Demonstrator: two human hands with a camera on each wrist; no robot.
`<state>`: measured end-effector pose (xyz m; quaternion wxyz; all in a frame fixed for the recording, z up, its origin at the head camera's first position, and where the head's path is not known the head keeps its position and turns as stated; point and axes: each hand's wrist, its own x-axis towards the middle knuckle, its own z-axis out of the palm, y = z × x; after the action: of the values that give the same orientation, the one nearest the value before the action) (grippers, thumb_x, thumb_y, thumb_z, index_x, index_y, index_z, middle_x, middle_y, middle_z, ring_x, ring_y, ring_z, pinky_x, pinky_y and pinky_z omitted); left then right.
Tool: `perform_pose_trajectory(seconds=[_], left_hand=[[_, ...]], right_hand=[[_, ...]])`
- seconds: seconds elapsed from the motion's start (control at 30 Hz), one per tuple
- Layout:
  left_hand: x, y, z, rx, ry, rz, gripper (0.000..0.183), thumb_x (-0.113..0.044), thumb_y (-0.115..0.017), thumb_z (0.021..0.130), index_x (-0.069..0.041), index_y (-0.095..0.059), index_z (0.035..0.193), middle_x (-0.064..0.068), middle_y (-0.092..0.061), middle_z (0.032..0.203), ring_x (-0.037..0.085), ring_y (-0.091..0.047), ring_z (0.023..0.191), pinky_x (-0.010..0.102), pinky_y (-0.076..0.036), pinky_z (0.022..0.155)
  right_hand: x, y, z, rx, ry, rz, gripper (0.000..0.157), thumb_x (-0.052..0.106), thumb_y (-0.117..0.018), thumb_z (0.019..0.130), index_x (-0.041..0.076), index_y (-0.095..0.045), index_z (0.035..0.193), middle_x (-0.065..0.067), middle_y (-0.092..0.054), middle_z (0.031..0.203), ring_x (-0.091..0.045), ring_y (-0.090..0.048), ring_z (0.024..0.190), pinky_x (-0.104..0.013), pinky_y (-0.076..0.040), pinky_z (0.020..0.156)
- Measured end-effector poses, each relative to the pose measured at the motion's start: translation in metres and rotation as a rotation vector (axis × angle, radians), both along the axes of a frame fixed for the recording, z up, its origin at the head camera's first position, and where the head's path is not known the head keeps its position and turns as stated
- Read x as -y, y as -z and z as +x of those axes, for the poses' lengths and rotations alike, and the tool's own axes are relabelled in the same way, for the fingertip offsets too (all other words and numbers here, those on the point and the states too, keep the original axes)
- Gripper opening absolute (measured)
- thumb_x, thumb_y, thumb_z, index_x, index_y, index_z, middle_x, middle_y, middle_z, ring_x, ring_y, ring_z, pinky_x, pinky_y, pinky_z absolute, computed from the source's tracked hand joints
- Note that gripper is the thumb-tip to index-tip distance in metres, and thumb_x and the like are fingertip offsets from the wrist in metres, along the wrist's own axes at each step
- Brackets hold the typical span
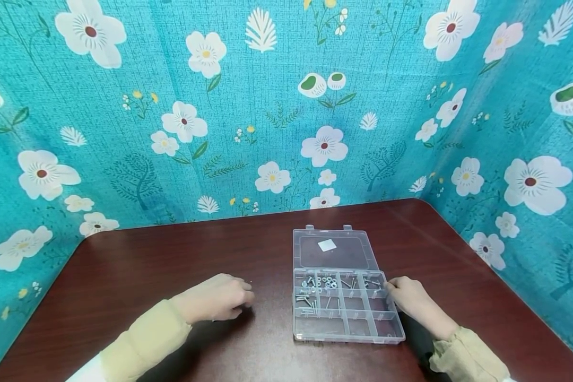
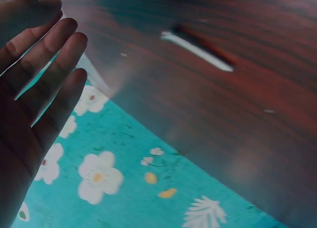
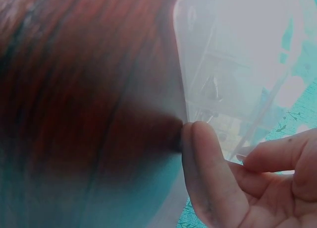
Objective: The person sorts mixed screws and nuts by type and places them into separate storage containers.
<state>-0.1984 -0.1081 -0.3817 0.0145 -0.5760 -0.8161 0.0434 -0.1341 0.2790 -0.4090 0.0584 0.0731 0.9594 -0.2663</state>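
Right wrist view blurry; box [image 3: 237, 64] just pale smear there. Small metal bits [image 1: 321, 282] in box too tiny to name. Right hand [image 1: 410, 297] at box's right edge, thumb on rim, other fingers curled. Left hand [image 1: 217, 298] on table [image 1: 172, 254], well apart from box, fingers straight, close together. Box open, lid flat behind. Dark wood table. Blue flower cloth [image 1: 267, 106] all around.

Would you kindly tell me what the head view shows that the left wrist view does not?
Only the head view shows the clear plastic compartment box with small metal screws and nuts, its lid open, and the right hand at its edge. Only the left wrist view shows the left hand's straight fingers. Both share the dark wooden table and floral teal cloth.
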Motion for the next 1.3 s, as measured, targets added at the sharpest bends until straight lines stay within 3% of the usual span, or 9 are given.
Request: perform_pose_trajectory(seconds=[0.17, 0.33, 0.5, 0.73, 1.0, 1.3], left_hand=[[0.015, 0.007, -0.001, 0.111, -0.102, -0.009, 0.014, -0.011, -0.076, 0.069, -0.016, -0.065, 0.076, -0.011, -0.055, 0.071, 0.001, -0.050, 0.062, 0.016, -0.045, 0.058], [0.025, 0.015, -0.001, 0.208, -0.179, 0.015, 0.018, -0.003, -0.073, 0.067, -0.016, -0.060, 0.068, -0.012, -0.049, 0.066, 0.001, -0.041, 0.055, 0.017, -0.039, 0.051], [0.029, 0.020, -0.001, 0.267, -0.188, 0.042, 0.027, 0.008, -0.064, 0.064, -0.017, -0.053, 0.062, -0.013, -0.042, 0.061, 0.002, -0.032, 0.053, 0.017, -0.034, 0.048], [0.027, 0.024, 0.000, 0.310, -0.208, 0.042, 0.027, 0.009, -0.060, 0.062, -0.017, -0.051, 0.061, -0.013, -0.042, 0.060, 0.003, -0.032, 0.053, 0.018, -0.034, 0.047], [0.019, 0.022, 0.002, 0.531, -0.282, 0.056, 0.022, 0.003, -0.063, 0.064, -0.017, -0.055, 0.065, -0.014, -0.044, 0.057, -0.002, -0.036, 0.049, 0.016, -0.035, 0.045], [0.006, 0.020, 0.005, 0.721, -0.231, 0.136, 0.021, 0.005, -0.062, 0.063, -0.015, -0.056, 0.065, -0.013, -0.049, 0.059, -0.004, -0.041, 0.052, 0.013, -0.039, 0.049]], right_hand=[[0.000, 0.001, 0.000, -0.006, -0.001, 0.003, 0.030, 0.015, -0.043, 0.091, -0.003, -0.061, 0.076, -0.001, -0.050, 0.056, -0.015, -0.044, 0.051, -0.029, -0.037, 0.048], [0.000, 0.001, 0.001, -0.010, -0.003, 0.005, 0.030, 0.014, -0.043, 0.091, -0.004, -0.062, 0.078, -0.002, -0.052, 0.057, -0.014, -0.045, 0.051, -0.029, -0.037, 0.048], [0.000, 0.002, 0.001, -0.020, -0.003, 0.004, 0.030, 0.015, -0.043, 0.091, -0.001, -0.061, 0.073, -0.001, -0.050, 0.054, -0.014, -0.044, 0.049, -0.028, -0.036, 0.047], [0.000, 0.002, 0.002, 0.000, 0.005, -0.008, 0.029, 0.015, -0.043, 0.091, -0.002, -0.061, 0.076, -0.002, -0.049, 0.054, -0.014, -0.043, 0.048, -0.028, -0.037, 0.047], [0.000, 0.000, 0.001, -0.009, 0.004, -0.006, 0.030, 0.014, -0.043, 0.091, -0.002, -0.062, 0.075, -0.003, -0.056, 0.059, -0.015, -0.047, 0.053, -0.030, -0.038, 0.050], [0.001, -0.001, 0.001, -0.014, -0.009, 0.002, 0.030, 0.014, -0.043, 0.091, -0.002, -0.061, 0.074, -0.003, -0.054, 0.058, -0.016, -0.044, 0.052, -0.030, -0.037, 0.050]])
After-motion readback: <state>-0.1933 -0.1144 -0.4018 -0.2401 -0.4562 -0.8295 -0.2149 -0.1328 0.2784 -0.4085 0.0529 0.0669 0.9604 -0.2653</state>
